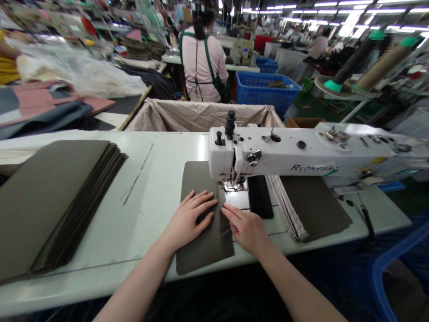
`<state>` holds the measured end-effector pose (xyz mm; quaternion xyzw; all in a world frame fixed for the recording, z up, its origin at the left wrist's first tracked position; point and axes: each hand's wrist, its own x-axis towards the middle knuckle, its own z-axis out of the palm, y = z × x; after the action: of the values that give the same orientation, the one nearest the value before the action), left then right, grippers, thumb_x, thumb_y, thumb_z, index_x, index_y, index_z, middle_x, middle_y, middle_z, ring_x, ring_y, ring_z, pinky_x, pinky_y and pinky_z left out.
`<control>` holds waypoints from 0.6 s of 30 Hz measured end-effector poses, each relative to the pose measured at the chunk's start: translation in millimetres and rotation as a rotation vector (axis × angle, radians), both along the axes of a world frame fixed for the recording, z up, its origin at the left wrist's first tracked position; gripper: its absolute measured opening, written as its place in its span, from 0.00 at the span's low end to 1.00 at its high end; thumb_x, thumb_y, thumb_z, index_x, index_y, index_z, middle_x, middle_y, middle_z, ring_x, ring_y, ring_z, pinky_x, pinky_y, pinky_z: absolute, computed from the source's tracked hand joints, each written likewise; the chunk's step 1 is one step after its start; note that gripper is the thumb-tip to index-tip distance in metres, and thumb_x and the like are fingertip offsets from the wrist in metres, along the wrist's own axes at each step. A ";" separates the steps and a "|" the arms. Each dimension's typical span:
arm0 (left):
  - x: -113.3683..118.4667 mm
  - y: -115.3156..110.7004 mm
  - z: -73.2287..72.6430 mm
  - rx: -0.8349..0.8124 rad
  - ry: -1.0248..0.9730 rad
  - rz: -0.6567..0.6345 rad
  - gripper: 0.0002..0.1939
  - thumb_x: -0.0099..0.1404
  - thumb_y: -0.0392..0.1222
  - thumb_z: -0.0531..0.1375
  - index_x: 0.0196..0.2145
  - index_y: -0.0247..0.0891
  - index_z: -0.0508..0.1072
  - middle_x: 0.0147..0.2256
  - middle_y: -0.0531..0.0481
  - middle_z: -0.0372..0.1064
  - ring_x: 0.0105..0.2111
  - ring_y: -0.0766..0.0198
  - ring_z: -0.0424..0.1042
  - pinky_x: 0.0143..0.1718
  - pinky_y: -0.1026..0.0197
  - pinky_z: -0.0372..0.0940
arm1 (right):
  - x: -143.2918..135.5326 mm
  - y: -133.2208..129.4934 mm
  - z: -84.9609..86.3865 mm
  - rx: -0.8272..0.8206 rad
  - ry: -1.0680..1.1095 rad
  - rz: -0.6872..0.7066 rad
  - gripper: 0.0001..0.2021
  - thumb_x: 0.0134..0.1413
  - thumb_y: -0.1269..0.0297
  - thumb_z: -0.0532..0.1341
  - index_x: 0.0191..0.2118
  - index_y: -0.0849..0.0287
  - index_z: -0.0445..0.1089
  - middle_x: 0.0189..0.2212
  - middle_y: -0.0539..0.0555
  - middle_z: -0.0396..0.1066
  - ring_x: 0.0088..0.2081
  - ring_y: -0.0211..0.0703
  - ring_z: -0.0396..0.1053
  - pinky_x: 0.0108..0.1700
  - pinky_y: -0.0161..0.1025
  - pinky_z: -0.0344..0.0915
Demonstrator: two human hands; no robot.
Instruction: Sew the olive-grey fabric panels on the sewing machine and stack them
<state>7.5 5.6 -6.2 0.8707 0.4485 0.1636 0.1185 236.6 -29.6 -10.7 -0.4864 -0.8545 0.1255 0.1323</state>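
A dark olive fabric panel (pixel 204 250) lies flat on the sewing table, its far end under the head of a white sewing machine (pixel 268 152). My left hand (pixel 191 219) rests on the panel, palm down with fingers spread. At the panel's right edge, my right hand (pixel 248 230) has its index and middle fingertips extended just short of the presser foot (pixel 234 185). Its other fingers are curled around a small shiny tool (pixel 226 230) with a purple part, mostly hidden. The needle itself is too small to make out.
Stacked olive panels (pixel 67 179) lie at left. More panels with pale edges (pixel 311 205) sit at right, beside a dark phone-like slab (pixel 260 197). Behind the table are a cloth-lined bin (pixel 208 114), a blue basket (pixel 264 89) and a seated person (pixel 203 62). Thread cones (pixel 351 62) stand right.
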 end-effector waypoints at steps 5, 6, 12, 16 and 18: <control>0.0 0.1 0.7 -0.002 -0.002 -0.008 0.20 0.70 0.45 0.52 0.58 0.48 0.66 0.61 0.52 0.60 0.63 0.56 0.55 0.66 0.44 0.43 | -0.4 0.5 -0.4 -0.004 0.007 0.000 0.25 0.58 0.73 0.52 0.62 0.55 0.60 0.63 0.51 0.58 0.48 0.43 0.70 0.49 0.41 0.65; 0.0 0.1 0.7 -0.002 -0.005 -0.011 0.20 0.70 0.45 0.52 0.58 0.48 0.67 0.61 0.52 0.61 0.63 0.56 0.55 0.66 0.43 0.44 | -0.6 0.5 -0.7 -0.004 0.009 -0.002 0.25 0.58 0.73 0.52 0.62 0.55 0.60 0.63 0.52 0.58 0.48 0.43 0.70 0.50 0.40 0.65; 0.4 0.0 0.6 -0.003 -0.019 -0.013 0.20 0.70 0.44 0.51 0.58 0.48 0.67 0.61 0.52 0.60 0.63 0.55 0.55 0.66 0.43 0.44 | -1.1 -0.3 -1.5 0.001 0.012 -0.010 0.26 0.58 0.73 0.52 0.62 0.54 0.59 0.63 0.52 0.58 0.48 0.42 0.70 0.51 0.41 0.65; 0.9 -0.1 -0.5 -0.003 -0.026 -0.017 0.20 0.70 0.44 0.51 0.58 0.49 0.67 0.61 0.52 0.61 0.63 0.55 0.55 0.65 0.43 0.44 | -1.8 -0.9 -0.2 -0.003 -0.001 -0.014 0.26 0.57 0.74 0.52 0.62 0.55 0.60 0.63 0.53 0.58 0.47 0.43 0.70 0.49 0.41 0.66; 1.1 0.0 -1.4 0.002 -0.039 -0.013 0.20 0.69 0.44 0.52 0.58 0.49 0.67 0.61 0.51 0.61 0.63 0.55 0.56 0.65 0.43 0.45 | -1.9 -0.9 0.6 -0.006 -0.004 -0.016 0.27 0.56 0.74 0.52 0.62 0.55 0.60 0.63 0.54 0.58 0.47 0.43 0.70 0.49 0.41 0.66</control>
<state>8.7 5.5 -7.6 0.8703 0.4405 0.1800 0.1274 234.7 -30.5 -10.1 -0.4938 -0.8506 0.1258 0.1301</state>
